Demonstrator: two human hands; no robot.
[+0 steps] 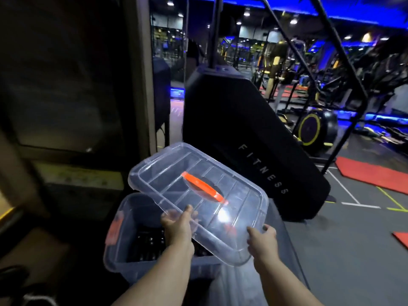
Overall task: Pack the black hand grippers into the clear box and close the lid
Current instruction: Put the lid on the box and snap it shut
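Black and bulky, the machine housing lettered FITNESS stood far right on the gym floor. Nearer and to its left I saw the clear box, open, with an orange latch on its left end. Above its right part hung the clear lid, tilted, far edge raised. The left hand gripped the lid's near edge and the right hand its near right corner, fingers curled over the rim. An orange handle crossed the lid's middle. Dark hand grippers lay inside the box, dimly seen.
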